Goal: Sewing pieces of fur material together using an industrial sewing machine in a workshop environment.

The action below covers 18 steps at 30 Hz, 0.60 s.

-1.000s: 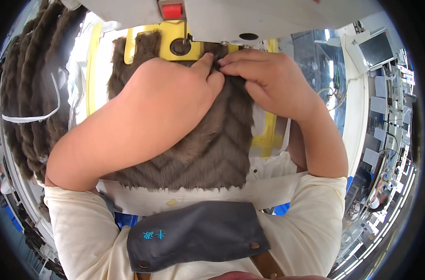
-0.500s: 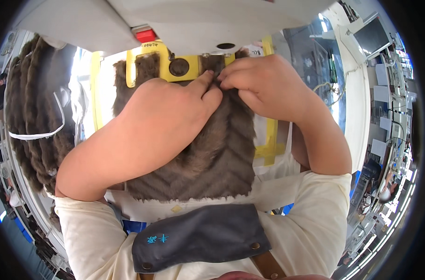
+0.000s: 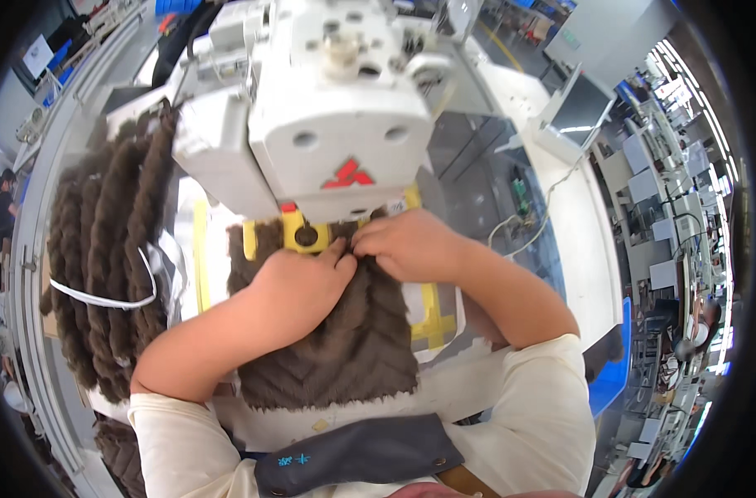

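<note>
A brown fur piece (image 3: pixel 332 365) with chevron-like ridges lies on the machine bed in front of me. Its far end runs under a yellow plate (image 3: pixel 293 241) with a round hole, below the white sewing machine head (image 3: pixel 341 141). My left hand (image 3: pixel 303 286) reaches across the fur, its thumb and forefinger close together on it beside the plate. Tip to tip with it, my right hand (image 3: pixel 411 246) pinches the fur at the same spot. My fingers cover the exact bit they grip.
Thick brown fur strips (image 3: pixel 108 257), tied with a white band (image 3: pixel 112 300), lie on the left. Yellow tape (image 3: pixel 432 324) marks the bed right of the fur. A monitor (image 3: pixel 579 108) stands at the far right, and a blue bin (image 3: pixel 612 365) sits lower right.
The view has tilted up and drawn back, so more of the machine head shows. Both hands stay at the same spot on the fur.
</note>
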Each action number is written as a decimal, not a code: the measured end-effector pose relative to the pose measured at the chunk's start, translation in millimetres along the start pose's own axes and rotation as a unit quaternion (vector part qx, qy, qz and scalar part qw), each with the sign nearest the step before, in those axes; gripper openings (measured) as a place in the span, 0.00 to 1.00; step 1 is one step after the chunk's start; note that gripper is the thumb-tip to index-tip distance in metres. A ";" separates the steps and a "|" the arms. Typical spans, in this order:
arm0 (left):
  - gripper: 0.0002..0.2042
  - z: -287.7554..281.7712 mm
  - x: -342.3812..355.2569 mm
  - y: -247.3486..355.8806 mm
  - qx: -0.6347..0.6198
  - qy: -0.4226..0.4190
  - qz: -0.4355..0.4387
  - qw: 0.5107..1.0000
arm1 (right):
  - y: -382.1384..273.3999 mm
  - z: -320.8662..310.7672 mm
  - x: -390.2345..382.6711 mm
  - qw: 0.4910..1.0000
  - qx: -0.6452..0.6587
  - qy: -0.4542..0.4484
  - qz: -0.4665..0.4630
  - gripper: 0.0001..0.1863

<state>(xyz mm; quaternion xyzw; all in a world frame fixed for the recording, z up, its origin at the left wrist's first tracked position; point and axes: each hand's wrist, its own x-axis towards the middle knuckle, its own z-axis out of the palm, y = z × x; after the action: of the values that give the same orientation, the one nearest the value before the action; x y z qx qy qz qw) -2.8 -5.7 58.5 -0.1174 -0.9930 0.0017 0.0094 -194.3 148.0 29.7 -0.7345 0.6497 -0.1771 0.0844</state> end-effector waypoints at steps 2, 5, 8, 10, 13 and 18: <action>0.20 1.4 -0.2 -0.1 -0.025 -0.024 0.000 0.999 | -3.5 0.4 -1.6 0.999 0.019 -0.021 0.030 0.15; 0.27 3.9 -2.4 -1.3 -0.046 -0.024 0.013 0.999 | -14.6 -4.5 -7.5 0.998 -0.001 -0.028 0.053 0.15; 0.34 -8.6 -2.5 -0.7 -0.086 -0.050 0.020 0.995 | -19.8 -10.7 -9.7 0.989 -0.030 -0.083 0.117 0.16; 0.32 -8.7 -4.0 3.3 -0.138 -0.034 0.019 0.990 | -22.5 -10.7 -17.6 0.988 -0.036 -0.068 0.131 0.17; 0.16 -13.1 0.8 7.0 -0.139 -0.101 0.072 0.983 | -22.4 -10.9 -33.1 0.985 -0.043 -0.047 0.162 0.18; 0.13 -0.3 -1.4 19.0 -0.177 0.002 0.170 0.969 | -29.1 -25.6 -65.1 0.971 -0.042 -0.017 0.236 0.20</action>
<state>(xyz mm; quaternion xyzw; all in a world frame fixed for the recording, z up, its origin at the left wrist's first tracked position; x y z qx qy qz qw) 3.0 12.4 58.6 -0.2844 -0.9429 -0.1732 -0.0102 -183.0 219.0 53.9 -0.5663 0.8099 -0.1119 0.1040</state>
